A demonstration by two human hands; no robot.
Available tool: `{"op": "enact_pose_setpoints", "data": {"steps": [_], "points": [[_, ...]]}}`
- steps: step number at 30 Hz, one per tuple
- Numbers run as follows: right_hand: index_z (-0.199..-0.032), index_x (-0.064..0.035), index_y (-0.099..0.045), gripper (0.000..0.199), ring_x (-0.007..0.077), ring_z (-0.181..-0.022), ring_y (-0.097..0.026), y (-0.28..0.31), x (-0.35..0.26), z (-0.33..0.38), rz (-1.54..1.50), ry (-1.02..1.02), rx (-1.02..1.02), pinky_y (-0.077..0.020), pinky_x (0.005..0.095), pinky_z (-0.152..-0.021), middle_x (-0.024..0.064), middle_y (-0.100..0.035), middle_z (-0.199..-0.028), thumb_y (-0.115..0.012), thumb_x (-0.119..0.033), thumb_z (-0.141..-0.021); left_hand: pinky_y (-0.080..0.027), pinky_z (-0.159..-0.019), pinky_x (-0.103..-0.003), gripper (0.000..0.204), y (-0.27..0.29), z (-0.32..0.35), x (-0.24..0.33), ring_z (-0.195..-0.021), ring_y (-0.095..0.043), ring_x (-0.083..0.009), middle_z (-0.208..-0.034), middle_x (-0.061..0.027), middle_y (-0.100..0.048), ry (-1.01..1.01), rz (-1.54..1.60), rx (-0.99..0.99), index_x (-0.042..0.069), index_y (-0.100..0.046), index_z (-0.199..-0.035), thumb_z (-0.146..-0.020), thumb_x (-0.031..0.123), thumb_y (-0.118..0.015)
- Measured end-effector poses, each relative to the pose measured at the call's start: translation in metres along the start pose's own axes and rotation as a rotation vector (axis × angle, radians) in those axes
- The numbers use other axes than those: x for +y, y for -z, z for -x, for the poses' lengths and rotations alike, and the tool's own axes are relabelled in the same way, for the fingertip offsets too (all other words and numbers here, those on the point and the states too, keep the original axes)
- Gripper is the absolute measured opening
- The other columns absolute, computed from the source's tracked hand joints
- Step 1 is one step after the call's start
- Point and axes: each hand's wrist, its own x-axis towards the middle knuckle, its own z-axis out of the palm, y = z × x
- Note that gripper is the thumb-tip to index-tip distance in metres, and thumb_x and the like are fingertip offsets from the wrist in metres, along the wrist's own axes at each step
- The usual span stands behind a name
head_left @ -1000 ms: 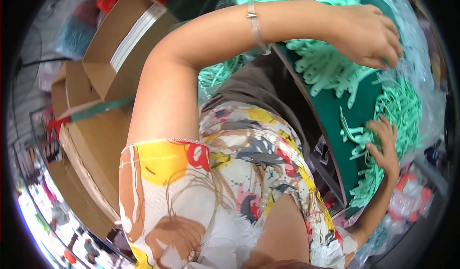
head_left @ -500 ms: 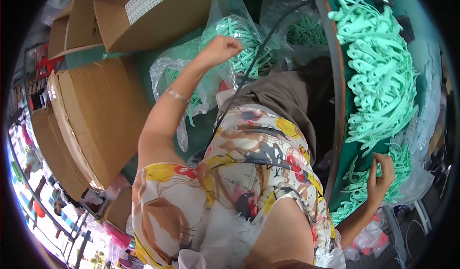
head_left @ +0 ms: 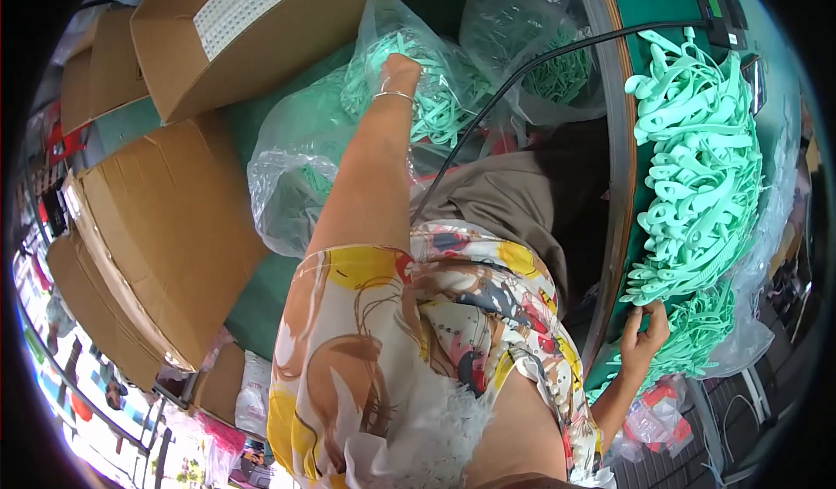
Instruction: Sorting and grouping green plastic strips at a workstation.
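My left hand (head_left: 402,74), with a bracelet at the wrist, reaches over a clear plastic bag (head_left: 380,12) of mint-green plastic strips (head_left: 435,116). Its fingers point away and are mostly hidden, so a grip cannot be made out. My right hand (head_left: 646,336) is at the near end of a long pile of mint-green plastic pieces (head_left: 697,175) on the green table (head_left: 640,132). These are slim, with rounded ends, some with a hole. The right thumb and fingers are curled together; whatever is between them is too small to name. More thin green strips (head_left: 701,332) lie beside that hand.
Open cardboard boxes (head_left: 218,62) stand at the far left, with a large brown carton (head_left: 174,236) nearer. Another clear bag (head_left: 531,19) of green strips sits beyond. A black cable (head_left: 557,51) crosses from the table over my lap.
My left hand has moved farther away, onto the strips in the bag. My right hand has shifted left, and its fingers have drawn together. The view has moved slightly.
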Motion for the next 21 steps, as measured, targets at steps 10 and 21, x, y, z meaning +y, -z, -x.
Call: {"op": "enact_pose_setpoints", "data": {"steps": [10, 21], "points": [[-0.078, 0.0004, -0.051, 0.004, 0.0214, -0.055, -0.042, -0.009, 0.008, 0.001, -0.049, -0.029, 0.069, -0.0331, 0.0303, -0.051, 0.0099, -0.046, -0.065, -0.05, -0.002, -0.076, -0.049, -0.058, -0.032, 0.016, 0.026, -0.007, -0.02, -0.067, -0.06, -0.0195, -0.074, -0.0091, -0.06, -0.116, 0.893, -0.221, 0.003, -0.055, -0.085, -0.083, 0.018, -0.059], [-0.083, 0.001, -0.052, 0.006, 0.0145, -0.062, -0.044, -0.013, 0.01, 0.005, -0.083, -0.025, 0.118, -0.0342, 0.0246, -0.055, 0.0063, -0.051, -0.072, -0.047, -0.001, -0.082, -0.04, -0.045, -0.031, 0.015, 0.022, 0.009, -0.075, -0.052, -0.048, -0.0143, -0.067, -0.0071, -0.054, -0.09, 0.334, -0.382, 0.001, -0.054, -0.085, -0.076, 0.01, -0.061]]}}
